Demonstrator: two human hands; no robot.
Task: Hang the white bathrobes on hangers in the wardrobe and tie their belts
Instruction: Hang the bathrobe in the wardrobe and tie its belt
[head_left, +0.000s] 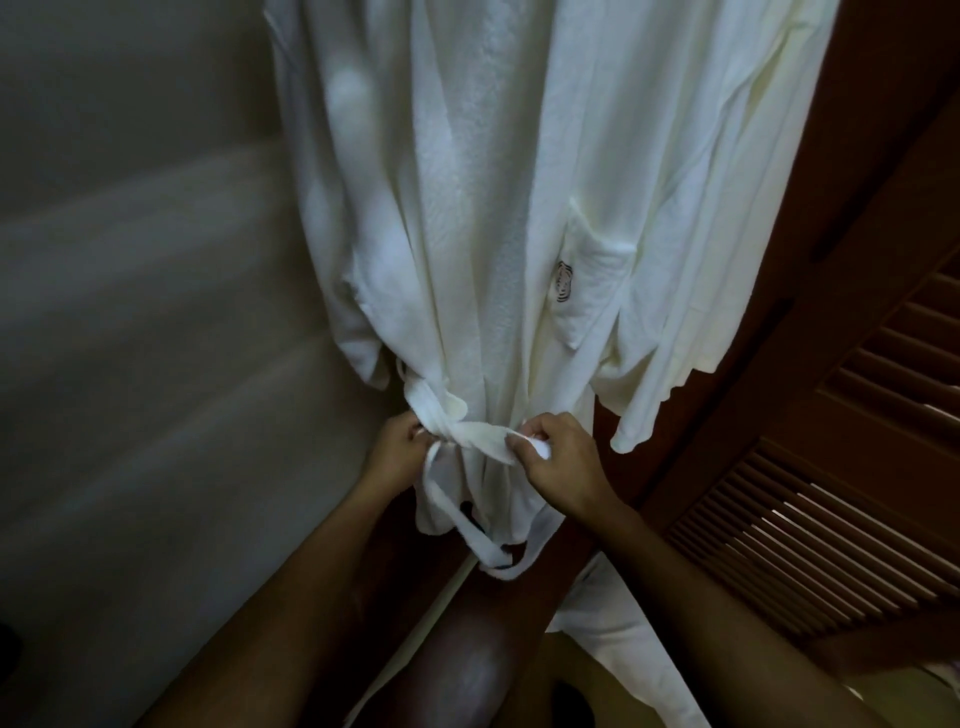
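A white bathrobe (467, 208) hangs in front of me, its top out of frame, with a small dark emblem on its chest pocket (592, 280). Its white belt (467, 434) is drawn across the gathered waist, and loose ends hang below in a loop. My left hand (397, 452) grips the belt at the robe's left side. My right hand (556, 457) pinches the belt's other end at the right. A second white bathrobe (727, 208) hangs just to the right, partly behind the first.
A pale wardrobe wall (130, 312) fills the left. A dark wooden louvred door (831, 493) stands open on the right. More white cloth (623, 639) trails down near the floor between my arms.
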